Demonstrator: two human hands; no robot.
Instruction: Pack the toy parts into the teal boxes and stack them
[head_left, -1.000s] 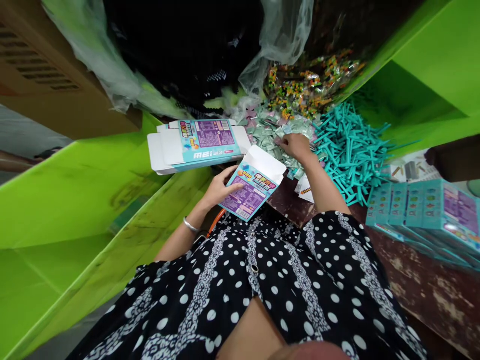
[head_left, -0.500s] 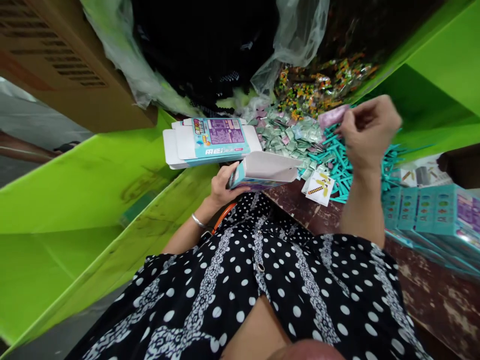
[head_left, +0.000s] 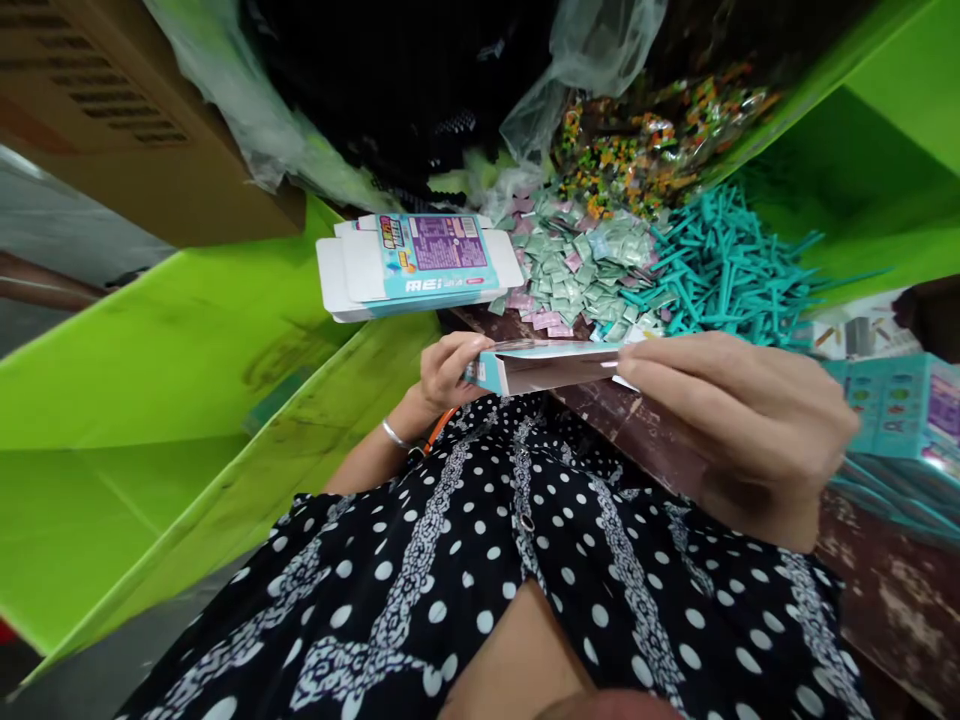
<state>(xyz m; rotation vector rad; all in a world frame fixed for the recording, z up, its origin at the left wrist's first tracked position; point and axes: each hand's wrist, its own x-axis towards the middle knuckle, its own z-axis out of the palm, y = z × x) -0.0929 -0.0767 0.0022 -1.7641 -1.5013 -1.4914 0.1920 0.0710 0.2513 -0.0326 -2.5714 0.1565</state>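
My left hand (head_left: 450, 368), with a bangle at the wrist, grips one end of a small teal carton (head_left: 555, 370), tilted so that its hollow inside shows. At the carton's other end my right hand (head_left: 739, 410) has its fingers pinched together. White edges peek out by those fingertips; whether they belong to a carton flap or a card I cannot tell. Beyond the carton lies a heap of small green and pink sachets (head_left: 577, 270), touching a pile of turquoise plastic sticks (head_left: 735, 270). A stack of flattened teal cartons (head_left: 435, 265) lies left of the sachets.
Filled teal-and-purple boxes (head_left: 892, 405) stand at the right on a worn brown tabletop (head_left: 892, 590). Bags of orange and green pieces (head_left: 630, 150) lie at the back, beside a black plastic-lined container (head_left: 405, 90). A cardboard box (head_left: 142, 130) and green panels (head_left: 150, 350) flank the left.
My right hand has come down and left from above the turquoise sticks to the carton's end; the pink sachet it pinched no longer shows. My left hand has tipped the carton flatter.
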